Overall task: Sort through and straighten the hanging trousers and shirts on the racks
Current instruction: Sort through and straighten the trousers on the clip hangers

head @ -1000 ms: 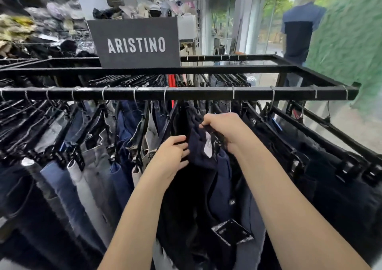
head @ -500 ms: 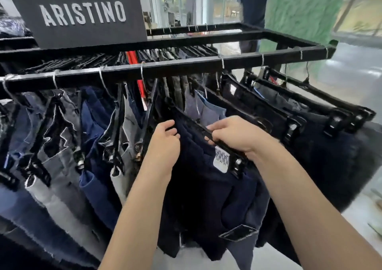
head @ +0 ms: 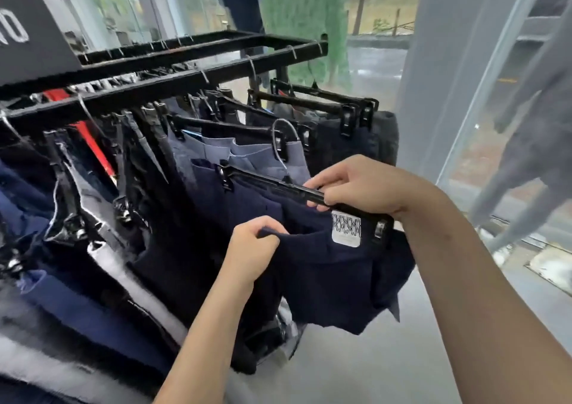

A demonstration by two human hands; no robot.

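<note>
A pair of navy trousers (head: 325, 267) hangs from a black clip hanger (head: 272, 187) that is off the rail, its wire hook (head: 283, 143) free in the air. My right hand (head: 356, 184) is shut on the hanger's bar near its right clip, just above a white tag (head: 346, 229). My left hand (head: 253, 249) pinches the trousers' waistband at its left part. Behind them, the black rack (head: 173, 82) carries many more trousers on clip hangers, grey-blue ones (head: 247, 153) nearest.
A dark brand sign (head: 28, 32) stands on the rack at top left. A grey pillar (head: 458, 63) and a glass wall (head: 526, 143) rise at right. A mannequin in a navy shirt (head: 240, 4) stands beyond the rack. Grey floor (head: 371, 366) lies below.
The view has swung right. The navy trousers' hanger has come off the rail and toward me in my right hand. My left hand has moved from beside the trousers onto their waistband.
</note>
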